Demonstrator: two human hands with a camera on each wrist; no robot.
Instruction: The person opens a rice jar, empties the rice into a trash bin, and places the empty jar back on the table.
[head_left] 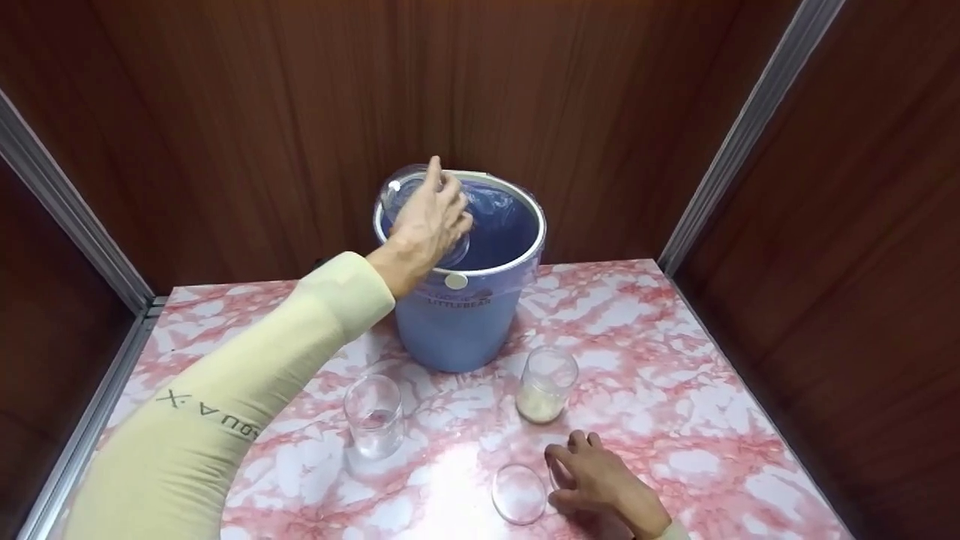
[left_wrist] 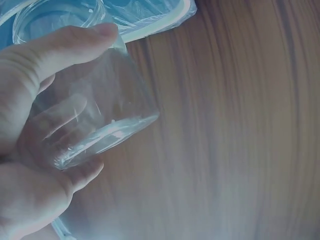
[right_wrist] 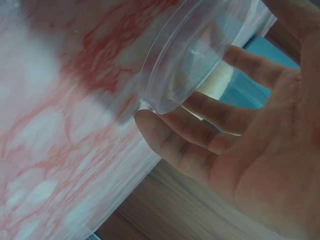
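Note:
My left hand (head_left: 431, 214) grips a clear plastic jar (left_wrist: 110, 95) and holds it tilted at the mouth of a blue bin (head_left: 457, 330). Its rim points down into the bin, and the glassy wall looks see-through. Down at the table front, my right hand (head_left: 604, 476) holds a clear round lid (right_wrist: 190, 55) by its edge, the lid standing tilted between thumb and fingers. A second clear lid (head_left: 519, 495) lies flat just left of that hand. Beyond the right hand stands an upright clear jar (head_left: 551, 367) with pale, cream-coloured contents (head_left: 540, 405) at its bottom.
Another clear jar (head_left: 373, 416) stands upright below the left forearm. A plastic bag (head_left: 495, 202) lines the bin, held under a white rim ring (head_left: 541, 236). Brown wood-look panels (head_left: 600, 112) enclose the red-and-white marbled table (head_left: 645, 330) at the back and sides.

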